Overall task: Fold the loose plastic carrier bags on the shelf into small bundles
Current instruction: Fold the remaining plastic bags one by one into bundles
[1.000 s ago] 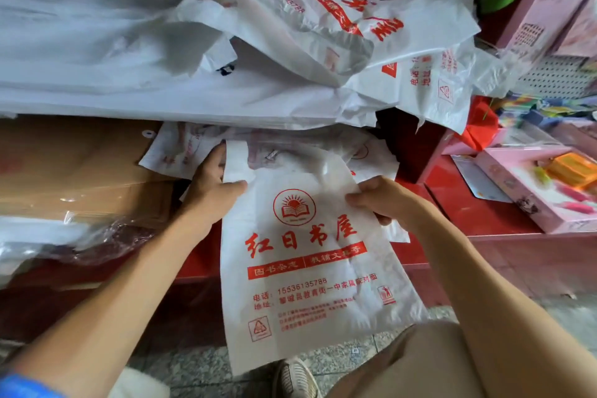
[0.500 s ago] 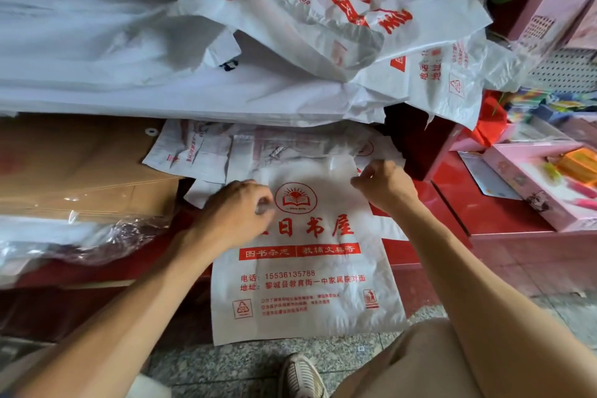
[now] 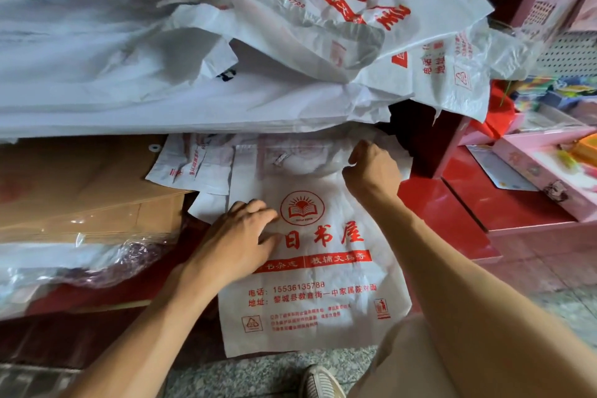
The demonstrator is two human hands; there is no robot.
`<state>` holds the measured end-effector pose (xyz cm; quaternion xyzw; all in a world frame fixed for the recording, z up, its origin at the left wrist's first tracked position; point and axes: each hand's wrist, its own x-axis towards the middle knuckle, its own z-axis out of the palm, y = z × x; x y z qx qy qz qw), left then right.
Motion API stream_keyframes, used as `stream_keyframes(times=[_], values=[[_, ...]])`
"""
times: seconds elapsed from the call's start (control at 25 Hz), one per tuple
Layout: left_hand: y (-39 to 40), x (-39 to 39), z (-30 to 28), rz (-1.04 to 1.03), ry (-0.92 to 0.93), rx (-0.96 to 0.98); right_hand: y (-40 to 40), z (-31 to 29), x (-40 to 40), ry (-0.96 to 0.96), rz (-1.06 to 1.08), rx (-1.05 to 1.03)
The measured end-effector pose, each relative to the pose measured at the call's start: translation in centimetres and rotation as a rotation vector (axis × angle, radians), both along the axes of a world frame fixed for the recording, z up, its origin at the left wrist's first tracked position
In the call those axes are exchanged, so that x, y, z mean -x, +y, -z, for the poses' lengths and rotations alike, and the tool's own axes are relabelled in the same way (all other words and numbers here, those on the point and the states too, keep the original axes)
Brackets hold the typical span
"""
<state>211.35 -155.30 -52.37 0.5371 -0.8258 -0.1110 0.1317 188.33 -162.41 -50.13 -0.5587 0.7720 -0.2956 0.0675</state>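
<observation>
Fingers (image 3: 255, 207) of the left hand (image 3: 232, 242) lie loosely bent and press on the printed carrier bag (image 3: 323, 300), just left of its red book logo. The right hand (image 3: 371, 171) curls its fingers round the bag's upper right edge, pinching the plastic. The bag lies over the red shelf (image 3: 429, 213) edge, its lower half hanging toward the floor. Above it sits a heap of loose bags (image 3: 290, 42); cardboard (image 3: 80, 191) lies to the left.

Soft even daylight, mild glare on plastic, edges bowed and slightly blurred
</observation>
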Motion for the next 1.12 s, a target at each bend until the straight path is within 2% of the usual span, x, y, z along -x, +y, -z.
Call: stream_keyframes(times=[0.08, 0.16, 0.24, 0.36, 0.44, 0.48, 0.52, 0.6, 0.68, 0.76, 0.84, 0.96, 1.0, 1.12], values=[[0.0, 0.1, -0.1, 0.001, -0.002, 0.000, -0.1, 0.6, 0.0, -0.089, -0.148, -0.098], [0.2, 0.1, -0.2, 0.007, 0.002, -0.014, 0.0, 0.8, 0.4, -0.048, -0.232, -0.209], [0.4, 0.3, -0.6, 0.026, 0.038, -0.022, 0.5, 0.7, 1.1, 0.031, -0.205, -0.158], [0.6, 0.1, -1.3, 0.048, 0.093, 0.004, 1.0, 0.1, 1.9, -0.032, -0.126, 0.035], [1.1, 0.0, -1.2, 0.100, 0.083, -0.028, 1.4, -0.1, 1.8, -0.057, -0.096, -0.066], [1.5, 0.1, -1.1, 0.137, 0.068, -0.045, 1.4, 0.0, 1.8, -0.146, -0.087, -0.131], [1.9, 0.2, -0.9, 0.168, 0.049, -0.053, 1.4, 0.1, 1.7, -0.315, -0.095, -0.174], [2.5, -0.1, -0.5, 0.198, 0.039, -0.035, 1.5, -0.2, 1.1, -0.702, -0.170, -0.082], [3.0, -0.6, -0.4, 0.224, 0.017, 0.001, 1.3, -0.8, 0.3, -0.867, -0.165, 0.167], [3.3, -1.1, -0.3, 0.244, -0.006, 0.011, 1.6, -1.4, 0.0, -0.983, -0.141, 0.279], [3.5, -1.3, -0.4, 0.249, 0.012, -0.003, 2.2, -1.8, 0.5, -1.101, -0.124, 0.277], [4.0, -1.3, -0.4, 0.246, 0.036, -0.029, 2.9, -2.3, 1.3, -1.361, -0.103, 0.167], [4.3, -1.3, -0.4, 0.251, 0.042, -0.029, 3.1, -2.3, 1.4, -1.341, -0.080, 0.111], [4.8, -1.4, -0.3, 0.287, 0.017, -0.078, 3.8, -2.3, 1.6, -0.985, -0.011, -0.089]])
